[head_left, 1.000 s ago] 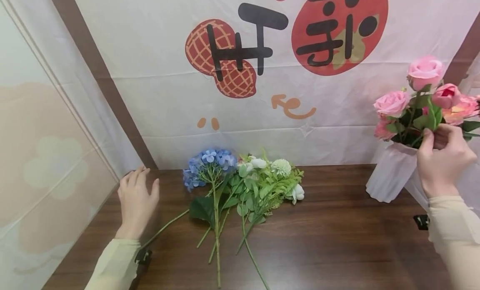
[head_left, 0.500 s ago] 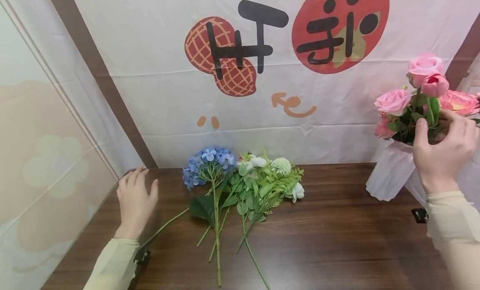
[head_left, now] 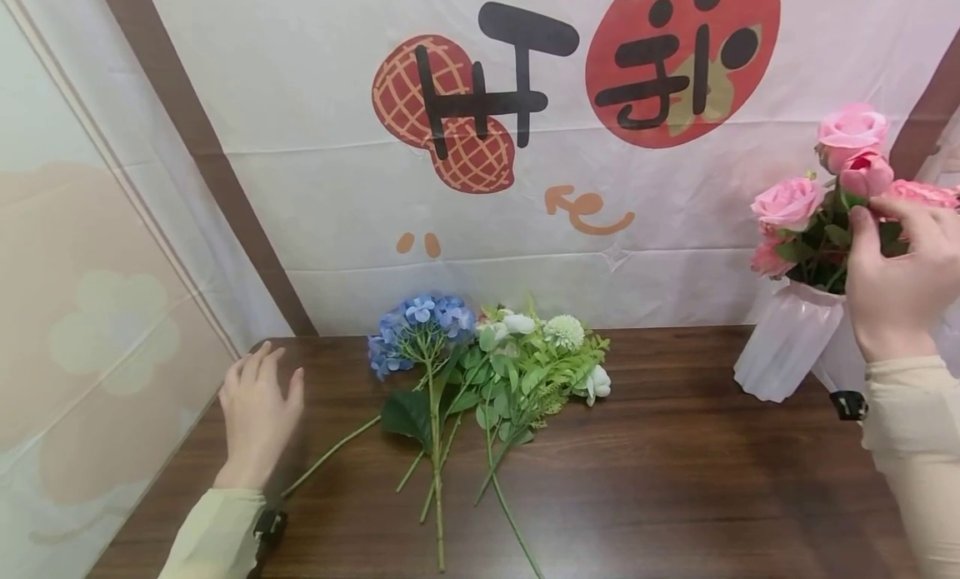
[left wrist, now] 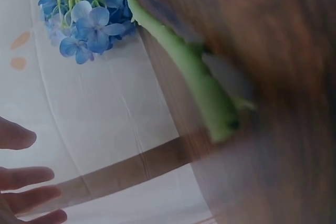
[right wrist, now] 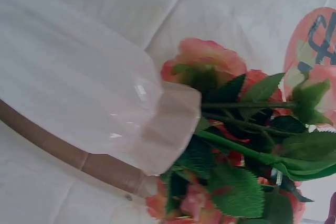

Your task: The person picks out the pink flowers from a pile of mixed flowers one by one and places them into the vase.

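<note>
In the head view, my right hand (head_left: 903,271) is at the bouquet on the right, thumb and forefinger pinching a pink tulip (head_left: 866,175) just under its bloom. Pink roses (head_left: 787,202) and leaves surround it in a white fluted vase (head_left: 787,341). From the right wrist, the vase (right wrist: 105,87) lies across the picture, and the tulip's thick green stem (right wrist: 252,156) rises out of its mouth; the fingertips are mostly out of frame there. Over the table's left edge, my left hand (head_left: 258,416) has its fingers spread and holds nothing.
On the brown wooden table (head_left: 645,496) lie a blue hydrangea (head_left: 423,329) and a heap of white flowers with greenery (head_left: 525,371), stems toward me. A printed white cloth (head_left: 315,187) hangs behind, another on the left.
My right hand loosened from the lower tulip stem and moved up to just below the bloom. The tulip leaned left toward the upper rose. My left hand drifted slightly left and down.
</note>
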A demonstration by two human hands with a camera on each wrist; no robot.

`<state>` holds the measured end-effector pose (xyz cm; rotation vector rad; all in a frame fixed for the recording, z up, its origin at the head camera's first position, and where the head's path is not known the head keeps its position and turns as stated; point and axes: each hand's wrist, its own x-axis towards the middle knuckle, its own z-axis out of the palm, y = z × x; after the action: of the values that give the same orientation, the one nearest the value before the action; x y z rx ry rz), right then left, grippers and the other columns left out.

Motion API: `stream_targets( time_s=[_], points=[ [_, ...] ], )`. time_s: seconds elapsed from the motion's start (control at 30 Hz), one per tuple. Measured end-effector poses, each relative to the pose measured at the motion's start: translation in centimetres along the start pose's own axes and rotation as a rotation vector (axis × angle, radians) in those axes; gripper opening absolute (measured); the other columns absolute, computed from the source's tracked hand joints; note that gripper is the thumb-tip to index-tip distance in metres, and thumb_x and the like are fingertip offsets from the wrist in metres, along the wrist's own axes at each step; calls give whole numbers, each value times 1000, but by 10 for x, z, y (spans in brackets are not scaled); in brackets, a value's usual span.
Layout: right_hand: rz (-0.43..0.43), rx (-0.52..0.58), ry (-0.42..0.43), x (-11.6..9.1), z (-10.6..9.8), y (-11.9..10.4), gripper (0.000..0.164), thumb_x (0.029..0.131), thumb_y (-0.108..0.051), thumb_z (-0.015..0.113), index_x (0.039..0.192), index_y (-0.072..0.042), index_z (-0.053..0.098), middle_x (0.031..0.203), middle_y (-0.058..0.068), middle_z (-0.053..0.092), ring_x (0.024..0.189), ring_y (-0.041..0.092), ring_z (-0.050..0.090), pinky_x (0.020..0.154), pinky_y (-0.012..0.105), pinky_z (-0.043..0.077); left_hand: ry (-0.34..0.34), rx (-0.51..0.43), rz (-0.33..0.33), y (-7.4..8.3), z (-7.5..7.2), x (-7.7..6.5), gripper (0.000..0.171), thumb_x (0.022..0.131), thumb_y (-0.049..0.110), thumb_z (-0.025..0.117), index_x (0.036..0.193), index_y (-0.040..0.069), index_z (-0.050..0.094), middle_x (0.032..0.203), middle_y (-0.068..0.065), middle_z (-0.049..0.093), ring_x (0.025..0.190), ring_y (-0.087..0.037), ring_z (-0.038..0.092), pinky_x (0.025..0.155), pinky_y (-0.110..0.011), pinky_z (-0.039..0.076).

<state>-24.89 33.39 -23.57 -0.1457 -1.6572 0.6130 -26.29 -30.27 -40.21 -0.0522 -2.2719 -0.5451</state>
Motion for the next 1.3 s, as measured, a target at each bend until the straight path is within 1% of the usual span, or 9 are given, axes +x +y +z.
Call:
stream_targets(
  time_s=[0.07, 0.13, 0.23, 0.37, 0.43, 0.5, 0.6, 0.67, 1.3],
  points=[
    [21, -24, -9, -4, -2, 4, 30, 90, -29, 61, 103, -4, 72, 104, -5, 68, 111, 14, 57, 101, 23, 34, 9, 3, 6, -1, -1, 0, 37, 83, 9, 65, 113, -11, 58, 129, -30, 52, 115, -50, 41, 92, -62, 30],
    [34, -38, -7, -8, -2, 10, 30, 90, -29, 62, 103, -4, 72, 96, -17, 64, 104, 0, 55, 98, 22, 34, 15, 6, 9, -1, -2, 1, 37, 83, 8, 65, 113, -11, 58, 129, -30, 52, 114, -50, 42, 92, -62, 30],
    [48, -45, 6, -12, -3, 18, 29, 89, -29, 63, 101, -5, 73, 86, -39, 41, 91, -20, 40, 91, 18, 34, 9, 12, 0, -3, -4, 1, 38, 83, 8, 65, 115, -11, 57, 130, -30, 51, 115, -50, 41, 95, -63, 29],
    [26, -58, 15, -16, -2, 25, 28, 89, -28, 62, 100, -5, 74, 84, -41, 33, 85, -24, 33, 86, 16, 34, 3, 23, -13, -5, -7, 0, 40, 83, 8, 64, 117, -12, 56, 132, -31, 50, 117, -52, 40, 100, -63, 26],
    [7, -70, 12, -17, -2, 28, 30, 89, -30, 62, 100, -4, 74, 86, -35, 40, 85, -11, 48, 89, 20, 35, 10, 29, -15, -7, -7, 0, 41, 83, 8, 63, 118, -13, 55, 132, -32, 49, 117, -53, 39, 101, -63, 25],
    [-18, -77, 3, -18, -2, 31, 33, 90, -31, 61, 100, -2, 73, 83, -18, 58, 87, 11, 59, 95, 26, 35, 21, 32, -9, -8, -8, 0, 41, 83, 7, 64, 117, -13, 55, 131, -32, 50, 116, -53, 39, 100, -63, 26],
    [-58, -78, -10, -20, -3, 35, 37, 91, -32, 60, 99, 2, 72, 84, 18, 67, 94, 43, 57, 106, 32, 29, 33, 30, 1, -9, -9, 0, 39, 82, 7, 64, 115, -13, 56, 129, -32, 51, 114, -52, 40, 98, -63, 27],
    [-73, -81, -13, -21, -4, 37, 38, 91, -32, 60, 98, 4, 72, 87, 30, 65, 94, 45, 57, 109, 32, 26, 39, 26, 10, -8, -10, -1, 38, 82, 7, 65, 113, -13, 57, 127, -32, 53, 113, -51, 42, 96, -63, 28],
    [-131, -121, 10, -36, -2, 55, 38, 91, -31, 59, 89, 4, 73, 88, 30, 67, 91, 48, 51, 107, 40, 25, 42, 26, 19, -7, -13, -2, 37, 82, 6, 65, 113, -13, 58, 126, -32, 53, 112, -51, 42, 97, -61, 28]
  ],
)
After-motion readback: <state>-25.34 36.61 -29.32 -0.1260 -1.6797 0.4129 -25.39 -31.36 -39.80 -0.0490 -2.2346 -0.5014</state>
